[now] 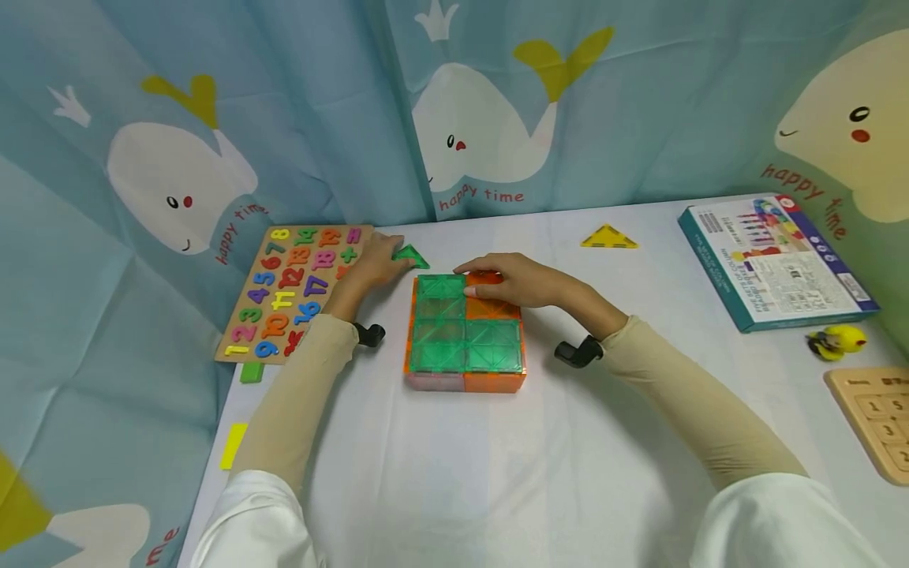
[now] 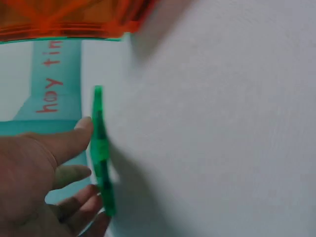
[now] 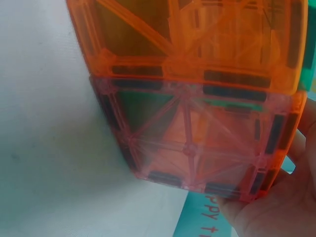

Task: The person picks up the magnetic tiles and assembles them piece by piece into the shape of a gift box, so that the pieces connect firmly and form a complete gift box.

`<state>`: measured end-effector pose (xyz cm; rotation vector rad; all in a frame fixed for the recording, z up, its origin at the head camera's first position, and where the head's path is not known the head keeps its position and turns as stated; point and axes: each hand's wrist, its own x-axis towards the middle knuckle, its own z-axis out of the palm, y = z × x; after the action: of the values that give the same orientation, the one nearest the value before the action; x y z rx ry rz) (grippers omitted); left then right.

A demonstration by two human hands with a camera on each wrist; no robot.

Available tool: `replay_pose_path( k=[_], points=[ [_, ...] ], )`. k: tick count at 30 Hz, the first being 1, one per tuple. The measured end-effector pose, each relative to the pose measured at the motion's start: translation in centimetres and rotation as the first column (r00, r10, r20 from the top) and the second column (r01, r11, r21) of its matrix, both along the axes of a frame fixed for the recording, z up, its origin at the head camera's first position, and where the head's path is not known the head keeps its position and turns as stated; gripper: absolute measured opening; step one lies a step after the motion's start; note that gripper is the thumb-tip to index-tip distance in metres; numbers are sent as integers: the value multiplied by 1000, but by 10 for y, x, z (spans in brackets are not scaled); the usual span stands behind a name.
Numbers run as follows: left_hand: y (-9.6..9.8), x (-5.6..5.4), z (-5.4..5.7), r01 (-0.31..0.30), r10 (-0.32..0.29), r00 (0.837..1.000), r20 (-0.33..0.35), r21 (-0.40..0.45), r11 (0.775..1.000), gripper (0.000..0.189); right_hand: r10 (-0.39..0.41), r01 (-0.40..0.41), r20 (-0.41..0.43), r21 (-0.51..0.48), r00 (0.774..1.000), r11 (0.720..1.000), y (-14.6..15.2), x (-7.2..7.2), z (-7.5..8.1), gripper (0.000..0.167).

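Observation:
A flat box of translucent magnetic tiles (image 1: 440,343) sits mid-table. Three green squares cover most of its top, the far right quarter shows orange, and the sides are orange and pink. My right hand (image 1: 521,279) holds its far right corner, thumb over the top and fingers toward the back. The right wrist view shows the pink side tile (image 3: 190,140) beside that hand. Behind the box's far left corner, my left hand (image 1: 378,262) holds a green triangular magnetic tile (image 1: 411,256) between thumb and fingers. That triangle (image 2: 100,150) appears edge-on in the left wrist view.
A wooden number board (image 1: 245,304) lies partly under the left forearm, with a green block (image 1: 252,372) and a yellow piece (image 1: 233,446) nearby. A yellow triangular tile (image 1: 608,237) lies behind. Rightward are a boxed toy (image 1: 781,264), yellow figurine (image 1: 838,341) and wooden number tray (image 1: 862,418).

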<state>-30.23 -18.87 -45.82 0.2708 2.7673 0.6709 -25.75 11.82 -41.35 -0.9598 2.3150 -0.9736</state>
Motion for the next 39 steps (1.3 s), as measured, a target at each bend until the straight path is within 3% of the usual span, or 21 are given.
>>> replay_pose_path(
  k=[4, 14, 22, 26, 30, 35, 39],
  points=[
    [4, 0, -6, -34, 34, 999, 1, -28, 999, 60, -16, 16, 4, 3, 1000, 1000, 3, 1, 0, 46],
    [5, 11, 0, -66, 66, 998, 11, 24, 998, 52, -107, 106, 31, 13, 994, 994, 25, 3, 0, 45],
    [-5, 22, 7, -5, 6, 1000, -17, 65, 998, 41, -99, 99, 48, 0, 994, 995, 26, 4, -3, 43],
    [-13, 31, 12, 30, -29, 999, -17, 73, 997, 24, -105, 105, 46, 3, 993, 994, 27, 3, -3, 43],
    [-22, 42, 24, 24, -18, 999, -46, 124, 992, 13, -106, 106, 45, 3, 993, 994, 27, 2, -5, 42],
    [-33, 62, 58, -15, 30, 996, -80, 182, 983, 25, -107, 107, 47, 0, 993, 994, 26, 2, -5, 43],
    [-28, 82, 78, 45, -22, 994, -108, 220, 974, 27, -106, 106, 47, 0, 993, 994, 26, 3, -4, 44]
  ],
)
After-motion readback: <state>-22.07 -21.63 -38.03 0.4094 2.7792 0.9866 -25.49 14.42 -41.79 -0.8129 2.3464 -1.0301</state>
